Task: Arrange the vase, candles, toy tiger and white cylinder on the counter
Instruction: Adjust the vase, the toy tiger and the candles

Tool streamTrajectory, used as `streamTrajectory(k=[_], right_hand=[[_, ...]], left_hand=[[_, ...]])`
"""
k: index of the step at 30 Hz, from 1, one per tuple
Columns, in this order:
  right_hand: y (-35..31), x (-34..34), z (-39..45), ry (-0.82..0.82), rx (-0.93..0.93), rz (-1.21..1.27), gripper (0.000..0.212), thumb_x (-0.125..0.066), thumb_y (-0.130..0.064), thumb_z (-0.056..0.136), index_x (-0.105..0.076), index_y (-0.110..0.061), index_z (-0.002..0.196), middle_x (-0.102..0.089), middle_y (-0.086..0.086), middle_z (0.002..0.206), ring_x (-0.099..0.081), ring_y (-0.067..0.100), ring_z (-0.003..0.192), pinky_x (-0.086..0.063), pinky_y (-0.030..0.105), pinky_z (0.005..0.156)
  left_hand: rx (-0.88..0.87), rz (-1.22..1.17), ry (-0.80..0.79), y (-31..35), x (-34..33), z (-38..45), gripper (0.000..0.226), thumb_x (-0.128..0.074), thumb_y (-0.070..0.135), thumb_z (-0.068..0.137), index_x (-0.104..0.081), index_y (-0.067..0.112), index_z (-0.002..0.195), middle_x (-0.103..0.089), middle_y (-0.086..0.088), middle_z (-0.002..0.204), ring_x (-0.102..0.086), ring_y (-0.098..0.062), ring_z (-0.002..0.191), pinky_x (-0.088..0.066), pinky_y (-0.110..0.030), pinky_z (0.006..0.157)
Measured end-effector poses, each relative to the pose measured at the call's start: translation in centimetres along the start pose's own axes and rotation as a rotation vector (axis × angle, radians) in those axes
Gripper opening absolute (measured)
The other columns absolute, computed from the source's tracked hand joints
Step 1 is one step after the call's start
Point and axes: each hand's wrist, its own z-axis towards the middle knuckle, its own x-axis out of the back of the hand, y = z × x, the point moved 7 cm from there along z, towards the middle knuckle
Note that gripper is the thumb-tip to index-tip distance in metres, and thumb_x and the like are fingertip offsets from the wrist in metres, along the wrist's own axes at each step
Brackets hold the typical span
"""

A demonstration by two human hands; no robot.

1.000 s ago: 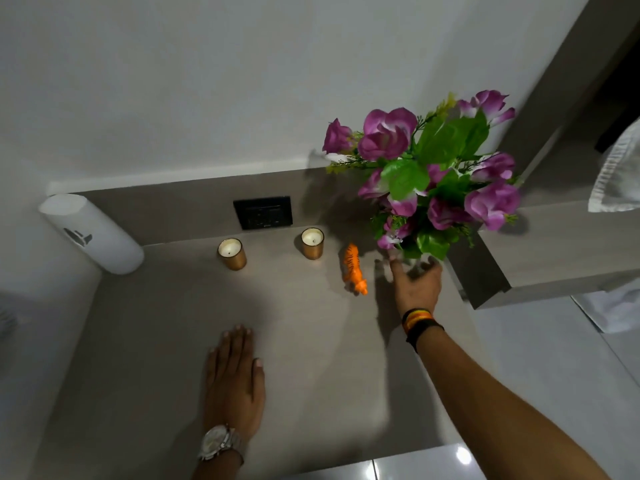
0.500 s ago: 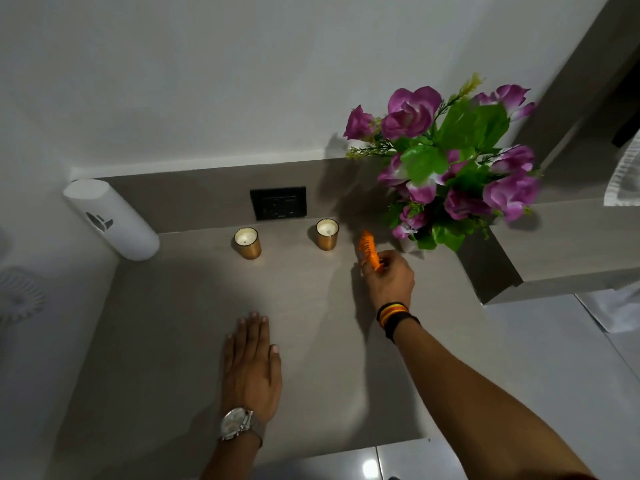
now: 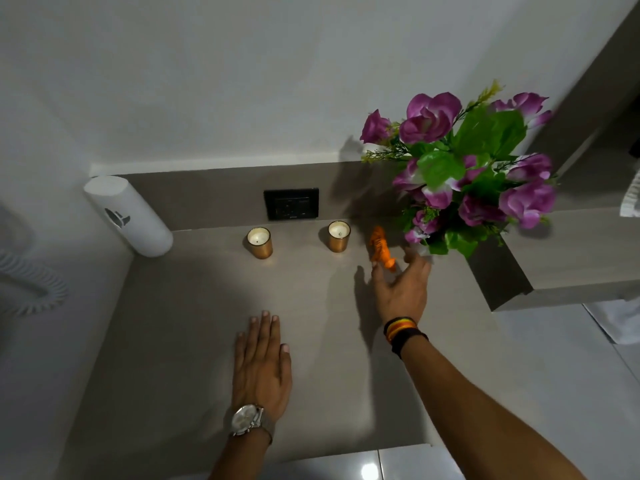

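An orange toy tiger [image 3: 381, 248] stands on the grey counter [image 3: 194, 327], just right of the right candle. My right hand [image 3: 401, 289] hovers right behind it with fingers spread, holding nothing. Two gold candles [image 3: 259, 242] [image 3: 338, 235] stand near the back wall. The vase of purple flowers [image 3: 464, 171] stands at the back right; its body is mostly hidden by leaves. A white cylinder [image 3: 130, 216] stands in the back left corner. My left hand [image 3: 261, 365] lies flat on the counter, fingers together.
A black wall socket [image 3: 291, 204] sits in the backsplash behind the candles. A raised grey ledge [image 3: 568, 258] borders the counter on the right. A coiled white cord [image 3: 31, 289] hangs at the left. White tiles show beyond the counter's front edge.
My right hand went from the vase's base to the tiger, gripped it half a second ago, and now has let go with fingers open. The tiger stands slightly nearer the vase.
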Motion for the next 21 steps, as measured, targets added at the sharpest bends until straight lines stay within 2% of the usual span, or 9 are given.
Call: streamTrajectory(k=[2, 5, 8, 10, 12, 17, 21], right_hand=[[-1.6, -0.6, -2.1, -0.021, 0.115, 0.023, 0.053, -0.071, -0.042, 0.091, -0.047, -0.021, 0.134, -0.049, 0.003, 0.129, -0.062, 0.022, 0.102, -0.060, 0.040, 0.079], [-3.6, -4.2, -3.2, -0.208, 0.154, 0.110, 0.050, -0.073, -0.038, 0.092, -0.050, -0.023, 0.134, -0.054, 0.000, 0.130, -0.061, 0.014, 0.092, -0.057, 0.032, 0.077], [-5.0, -8.0, -1.8, -0.309, 0.072, 0.181, 0.062, -0.078, -0.031, 0.089, -0.048, -0.018, 0.141, -0.054, 0.005, 0.138, -0.063, 0.022, 0.110, -0.058, 0.037, 0.092], [-5.0, -10.0, 0.1, -0.303, -0.020, 0.219, 0.070, -0.083, -0.023, 0.084, -0.047, -0.014, 0.143, -0.056, 0.009, 0.141, -0.059, 0.026, 0.124, -0.052, 0.041, 0.105], [-4.6, -11.4, 1.9, -0.276, -0.091, 0.193, 0.073, -0.086, -0.018, 0.080, -0.048, -0.012, 0.142, -0.061, 0.011, 0.140, -0.058, 0.030, 0.129, -0.047, 0.043, 0.111], [-4.2, -12.5, 4.0, -0.224, -0.095, 0.105, 0.056, -0.084, -0.023, 0.081, -0.058, -0.010, 0.129, -0.069, 0.015, 0.127, -0.064, 0.037, 0.120, -0.050, 0.041, 0.098], [-5.2, -13.9, 4.7, -0.270, -0.060, 0.118, 0.057, -0.085, -0.025, 0.082, -0.060, -0.012, 0.131, -0.069, 0.013, 0.129, -0.064, 0.034, 0.121, -0.050, 0.042, 0.102]], left_hand=[[-0.018, -0.007, -0.012, -0.1, 0.3, 0.0, 0.064, -0.016, 0.040, 0.102, -0.028, 0.013, 0.159, -0.019, -0.001, 0.168, -0.013, -0.023, 0.158, -0.011, -0.046, 0.127], [0.021, -0.003, 0.009, -2.9, 1.3, 0.5, 0.066, -0.018, 0.041, 0.101, -0.030, 0.011, 0.158, -0.023, -0.006, 0.168, -0.018, -0.027, 0.157, -0.017, -0.046, 0.126], [0.043, 0.020, 0.019, -6.2, 2.0, 1.1, 0.066, -0.018, 0.041, 0.101, -0.029, 0.012, 0.159, -0.024, -0.007, 0.168, -0.016, -0.026, 0.157, -0.018, -0.049, 0.127], [0.023, 0.033, 0.019, -6.9, 2.0, 1.4, 0.064, -0.020, 0.039, 0.101, -0.028, 0.014, 0.159, -0.023, -0.003, 0.169, -0.014, -0.022, 0.158, -0.017, -0.049, 0.127], [0.018, 0.022, 0.019, -7.0, 1.8, 1.7, 0.063, -0.021, 0.039, 0.102, -0.026, 0.016, 0.160, -0.021, -0.001, 0.169, -0.011, -0.019, 0.158, -0.015, -0.049, 0.127], [0.017, 0.054, -0.012, -6.8, 2.1, 1.6, 0.063, -0.018, 0.039, 0.103, -0.019, 0.016, 0.161, -0.012, 0.001, 0.171, -0.003, -0.016, 0.159, -0.012, -0.048, 0.128], [0.026, 0.070, -0.035, -6.5, 2.3, 1.7, 0.064, -0.016, 0.038, 0.101, -0.017, 0.015, 0.161, -0.010, 0.001, 0.171, -0.001, -0.016, 0.159, -0.009, -0.046, 0.129]])
